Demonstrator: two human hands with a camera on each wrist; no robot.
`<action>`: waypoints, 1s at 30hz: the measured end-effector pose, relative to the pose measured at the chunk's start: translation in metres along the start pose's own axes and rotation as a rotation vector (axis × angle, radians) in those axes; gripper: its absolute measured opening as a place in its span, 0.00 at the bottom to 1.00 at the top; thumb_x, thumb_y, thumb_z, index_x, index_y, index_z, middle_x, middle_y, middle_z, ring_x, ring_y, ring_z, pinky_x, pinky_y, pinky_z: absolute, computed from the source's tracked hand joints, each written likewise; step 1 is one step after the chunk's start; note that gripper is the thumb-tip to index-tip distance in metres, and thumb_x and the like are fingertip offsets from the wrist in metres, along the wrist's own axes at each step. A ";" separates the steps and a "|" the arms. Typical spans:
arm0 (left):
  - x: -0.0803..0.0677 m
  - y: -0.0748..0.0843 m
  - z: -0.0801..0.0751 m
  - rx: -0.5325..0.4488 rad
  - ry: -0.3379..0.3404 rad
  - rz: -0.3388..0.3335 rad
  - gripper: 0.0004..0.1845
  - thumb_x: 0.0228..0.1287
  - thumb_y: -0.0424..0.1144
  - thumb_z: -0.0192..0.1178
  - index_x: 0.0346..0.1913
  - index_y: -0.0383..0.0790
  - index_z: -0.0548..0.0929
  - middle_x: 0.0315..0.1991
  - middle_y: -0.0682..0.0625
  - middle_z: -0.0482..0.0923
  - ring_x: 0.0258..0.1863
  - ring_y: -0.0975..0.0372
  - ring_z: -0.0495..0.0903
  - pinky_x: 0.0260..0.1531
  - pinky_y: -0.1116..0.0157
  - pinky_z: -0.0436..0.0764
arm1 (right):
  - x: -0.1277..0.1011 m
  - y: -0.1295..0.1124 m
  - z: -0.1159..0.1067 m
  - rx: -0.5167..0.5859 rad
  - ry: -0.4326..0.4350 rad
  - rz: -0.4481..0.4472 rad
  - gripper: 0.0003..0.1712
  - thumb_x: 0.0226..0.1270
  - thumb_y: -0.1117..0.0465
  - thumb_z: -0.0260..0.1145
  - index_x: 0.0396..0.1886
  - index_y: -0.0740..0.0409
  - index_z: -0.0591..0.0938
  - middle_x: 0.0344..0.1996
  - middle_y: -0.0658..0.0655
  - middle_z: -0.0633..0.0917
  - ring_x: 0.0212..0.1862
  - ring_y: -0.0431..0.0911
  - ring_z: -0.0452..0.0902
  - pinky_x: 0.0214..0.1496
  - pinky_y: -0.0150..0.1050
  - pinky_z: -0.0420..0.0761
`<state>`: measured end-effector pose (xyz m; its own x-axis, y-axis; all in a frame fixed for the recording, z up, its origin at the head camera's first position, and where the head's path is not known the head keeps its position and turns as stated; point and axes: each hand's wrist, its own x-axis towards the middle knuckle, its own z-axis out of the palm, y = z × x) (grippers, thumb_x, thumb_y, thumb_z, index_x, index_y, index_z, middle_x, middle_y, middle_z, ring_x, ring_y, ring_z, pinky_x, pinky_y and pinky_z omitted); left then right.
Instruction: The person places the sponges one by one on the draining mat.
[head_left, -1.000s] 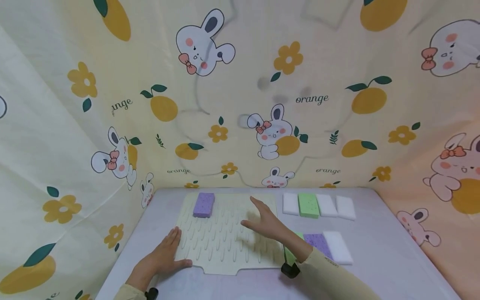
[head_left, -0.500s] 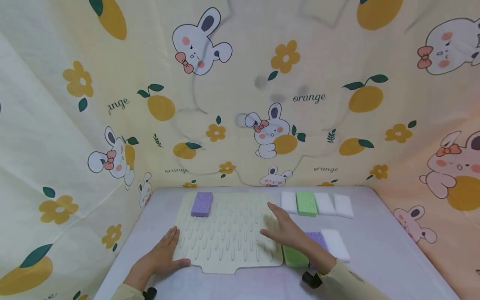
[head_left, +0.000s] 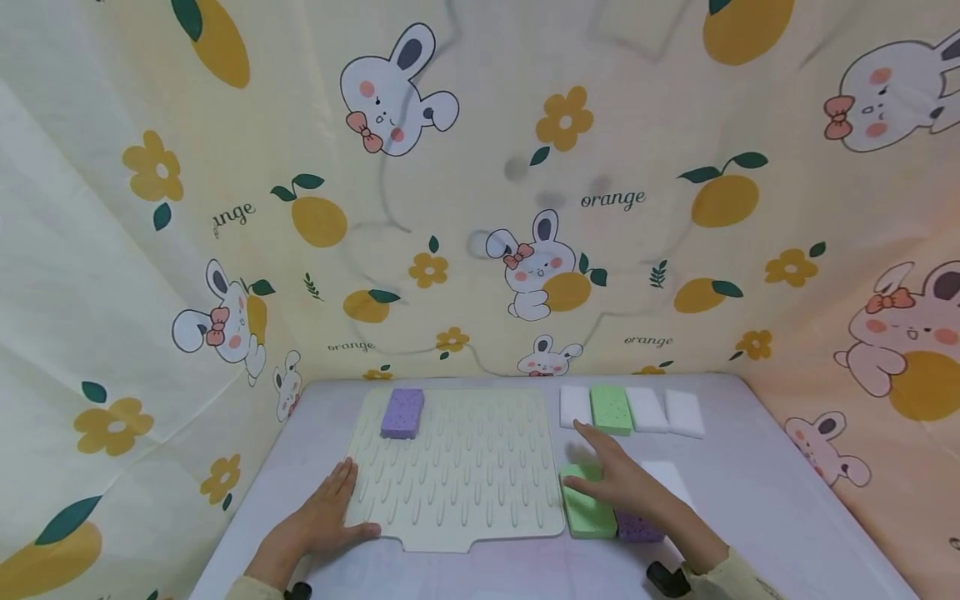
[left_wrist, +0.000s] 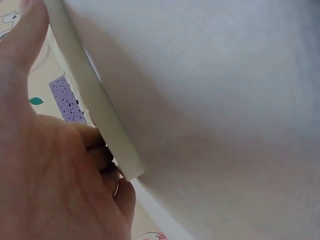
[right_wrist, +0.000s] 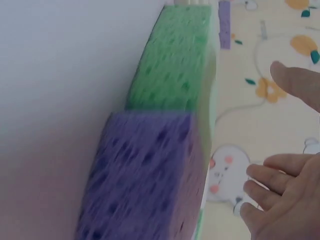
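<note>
A cream ridged board (head_left: 465,458) lies on the table, with a purple sponge (head_left: 402,413) on its back left part. My left hand (head_left: 318,512) rests against the board's left side, fingers along that edge and thumb at the front corner; the left wrist view shows the board's edge between thumb and fingers. Spread and holding nothing, my right hand (head_left: 618,477) hovers over the near row right of the board. There lie a green sponge (head_left: 588,510), another purple sponge (head_left: 639,527) and a white sponge (head_left: 671,477), the last two partly hidden by my hand and forearm.
Behind that row, along the table's back right, lie a white sponge (head_left: 574,404), a green sponge (head_left: 611,410) and two more white ones. A printed curtain (head_left: 480,167) rises at the back and both sides of the table (head_left: 772,500).
My right hand has moved right from over the board to over the near sponges, still spread. The left hand and the purple sponge on the board have stayed put.
</note>
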<state>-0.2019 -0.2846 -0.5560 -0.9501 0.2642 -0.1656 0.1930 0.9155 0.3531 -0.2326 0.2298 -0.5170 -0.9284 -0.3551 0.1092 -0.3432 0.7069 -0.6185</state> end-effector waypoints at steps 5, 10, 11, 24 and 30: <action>0.000 0.000 -0.001 0.005 -0.002 -0.003 0.68 0.62 0.70 0.71 0.81 0.17 0.51 0.84 0.24 0.45 0.84 0.33 0.46 0.82 0.39 0.54 | -0.012 0.015 -0.009 -0.002 0.003 0.009 0.60 0.68 0.39 0.77 0.87 0.60 0.57 0.82 0.72 0.61 0.80 0.75 0.55 0.73 0.79 0.65; 0.001 -0.003 0.001 -0.020 0.006 0.005 0.70 0.60 0.72 0.70 0.81 0.17 0.51 0.83 0.22 0.45 0.84 0.32 0.46 0.82 0.37 0.53 | -0.021 0.029 -0.015 -0.030 0.021 0.011 0.60 0.67 0.38 0.77 0.86 0.61 0.58 0.82 0.73 0.62 0.79 0.77 0.56 0.71 0.80 0.66; 0.001 -0.004 0.002 -0.026 0.007 0.006 0.71 0.60 0.73 0.70 0.81 0.17 0.51 0.83 0.23 0.45 0.84 0.32 0.45 0.82 0.37 0.52 | -0.023 0.032 -0.016 -0.036 0.025 0.008 0.60 0.67 0.38 0.77 0.86 0.61 0.59 0.81 0.73 0.62 0.79 0.77 0.57 0.71 0.80 0.66; 0.007 -0.021 0.019 -0.053 0.098 0.049 0.72 0.56 0.76 0.69 0.81 0.18 0.55 0.83 0.24 0.48 0.84 0.33 0.47 0.81 0.36 0.53 | -0.045 0.065 -0.036 -0.099 0.035 -0.013 0.60 0.66 0.38 0.78 0.83 0.69 0.61 0.77 0.79 0.66 0.75 0.80 0.60 0.72 0.80 0.65; 0.005 -0.016 0.015 -0.080 0.089 0.059 0.73 0.55 0.76 0.69 0.80 0.16 0.54 0.83 0.22 0.48 0.84 0.32 0.46 0.82 0.36 0.50 | -0.053 0.079 -0.043 -0.081 0.030 0.009 0.59 0.65 0.41 0.79 0.82 0.70 0.63 0.77 0.79 0.66 0.75 0.80 0.60 0.71 0.81 0.63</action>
<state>-0.2060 -0.2929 -0.5763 -0.9565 0.2851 -0.0613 0.2320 0.8712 0.4326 -0.2166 0.3306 -0.5383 -0.9349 -0.3310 0.1279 -0.3441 0.7578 -0.5544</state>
